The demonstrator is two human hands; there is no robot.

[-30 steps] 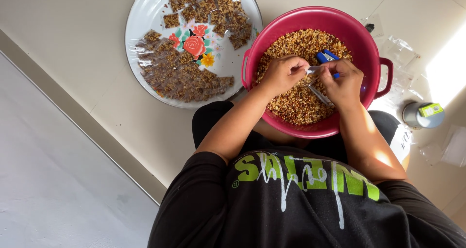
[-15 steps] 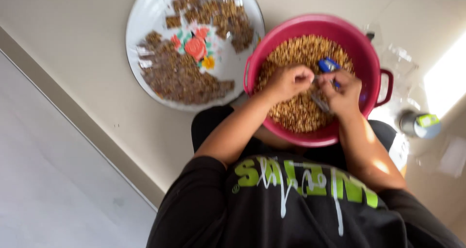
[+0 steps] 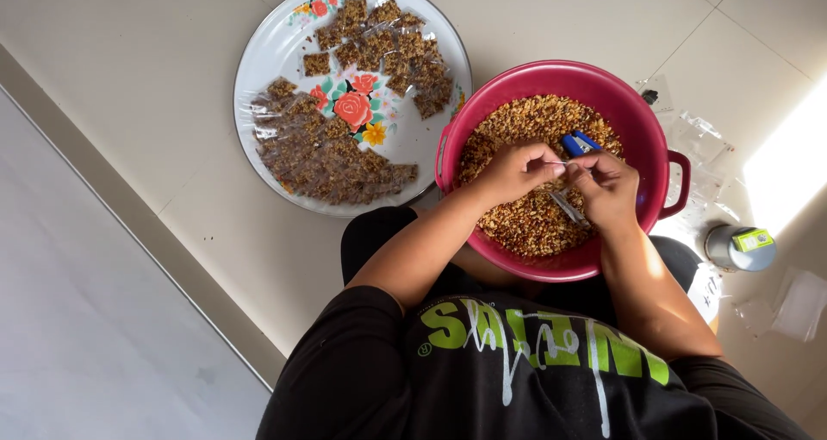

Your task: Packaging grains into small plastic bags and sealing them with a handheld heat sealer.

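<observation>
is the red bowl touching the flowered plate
Cannot tell. In the head view the red bowl sits with its rim over the edge of the flowered plate, so any contact or gap under that rim is hidden.

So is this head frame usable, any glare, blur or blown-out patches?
Head view: sharp overall; the hands over the red basin read clearly. Sunlight blows out the floor patch at the right edge; the clear packets on the floral tray show slight sheen. The lower left lies in even shade.

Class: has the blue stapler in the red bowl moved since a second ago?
No. The blue stapler lies in the same place near the red bowl's far rim; only the camera view has shifted.
</observation>
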